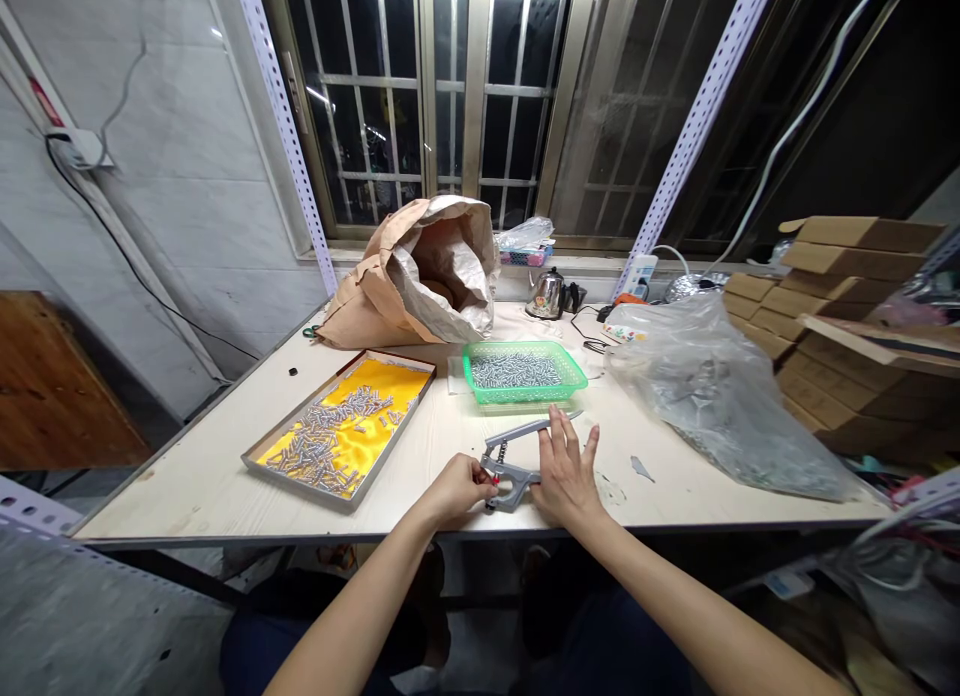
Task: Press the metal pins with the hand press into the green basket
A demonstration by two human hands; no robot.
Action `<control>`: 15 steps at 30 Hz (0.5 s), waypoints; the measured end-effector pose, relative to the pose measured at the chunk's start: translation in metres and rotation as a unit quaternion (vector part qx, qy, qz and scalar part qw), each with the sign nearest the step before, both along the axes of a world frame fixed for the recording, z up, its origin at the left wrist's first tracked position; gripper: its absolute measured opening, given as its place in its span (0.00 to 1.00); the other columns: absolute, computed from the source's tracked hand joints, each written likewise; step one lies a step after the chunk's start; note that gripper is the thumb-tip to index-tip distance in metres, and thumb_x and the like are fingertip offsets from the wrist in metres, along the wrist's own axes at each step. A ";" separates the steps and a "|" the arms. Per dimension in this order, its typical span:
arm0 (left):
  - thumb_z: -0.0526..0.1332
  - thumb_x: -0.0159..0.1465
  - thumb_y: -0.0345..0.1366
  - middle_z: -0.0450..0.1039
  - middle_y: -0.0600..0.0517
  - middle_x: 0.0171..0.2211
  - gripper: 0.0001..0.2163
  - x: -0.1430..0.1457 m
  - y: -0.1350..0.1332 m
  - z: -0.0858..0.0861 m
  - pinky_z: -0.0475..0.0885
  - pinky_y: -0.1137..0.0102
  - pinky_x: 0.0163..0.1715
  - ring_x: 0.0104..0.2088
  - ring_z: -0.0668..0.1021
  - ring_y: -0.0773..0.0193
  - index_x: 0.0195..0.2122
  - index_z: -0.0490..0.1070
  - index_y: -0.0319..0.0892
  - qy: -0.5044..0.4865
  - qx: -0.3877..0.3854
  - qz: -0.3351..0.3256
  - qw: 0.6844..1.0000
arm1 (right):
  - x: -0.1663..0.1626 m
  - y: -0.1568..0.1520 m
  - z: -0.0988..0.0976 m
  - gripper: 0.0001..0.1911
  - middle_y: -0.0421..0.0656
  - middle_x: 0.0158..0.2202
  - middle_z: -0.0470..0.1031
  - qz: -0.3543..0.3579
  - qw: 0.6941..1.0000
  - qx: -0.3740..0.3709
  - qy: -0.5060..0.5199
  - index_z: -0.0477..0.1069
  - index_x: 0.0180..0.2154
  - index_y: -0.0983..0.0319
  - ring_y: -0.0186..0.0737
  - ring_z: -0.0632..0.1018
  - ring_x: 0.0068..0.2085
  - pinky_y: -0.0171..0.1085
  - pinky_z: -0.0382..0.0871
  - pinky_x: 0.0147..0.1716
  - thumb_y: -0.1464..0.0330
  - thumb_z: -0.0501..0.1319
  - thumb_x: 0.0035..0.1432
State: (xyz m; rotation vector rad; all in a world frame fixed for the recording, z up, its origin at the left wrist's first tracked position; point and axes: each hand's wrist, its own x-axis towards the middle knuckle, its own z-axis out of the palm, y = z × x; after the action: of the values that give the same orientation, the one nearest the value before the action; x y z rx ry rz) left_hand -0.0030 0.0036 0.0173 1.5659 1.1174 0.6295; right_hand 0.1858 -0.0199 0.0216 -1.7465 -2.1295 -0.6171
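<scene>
My right hand (570,476) lies over the handles of grey spring-loaded pliers (516,488) near the table's front edge, fingers on the upper handle. The handles stand apart, with a coil spring between them near the head. My left hand (459,488) is closed in a pinch at the jaw end, beside a small red part; what its fingertips hold is too small to tell. Just behind the pliers stands a green plastic basket (574,378) filled with small silvery metal pieces. To the left, a shallow tray (300,483) lined with yellow cloth holds many small spring-like metal pieces (319,446).
A large open paper sack (375,301) lies at the back left. A metal kettle (546,294) stands near the window. On the right are a clear plastic bag (712,386) and stacked cardboard boxes (847,376). A small grey scrap (641,467) lies right of my hand.
</scene>
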 end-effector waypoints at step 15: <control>0.66 0.47 0.40 0.72 0.51 0.21 0.10 -0.006 -0.004 -0.011 0.64 0.71 0.29 0.25 0.72 0.64 0.21 0.72 0.36 -0.060 0.004 0.033 0.998 | 0.006 0.004 0.001 0.20 0.55 0.52 0.68 0.054 0.998 0.023 0.007 0.66 0.46 0.66 0.53 0.64 0.54 0.59 0.44 0.58 0.67 0.60 0.49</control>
State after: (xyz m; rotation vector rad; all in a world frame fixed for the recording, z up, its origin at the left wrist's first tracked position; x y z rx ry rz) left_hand -0.0090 -0.0002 0.0062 1.4827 1.0811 0.7645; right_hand 0.1921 -0.0164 0.0226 -1.5954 -2.1668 -0.6178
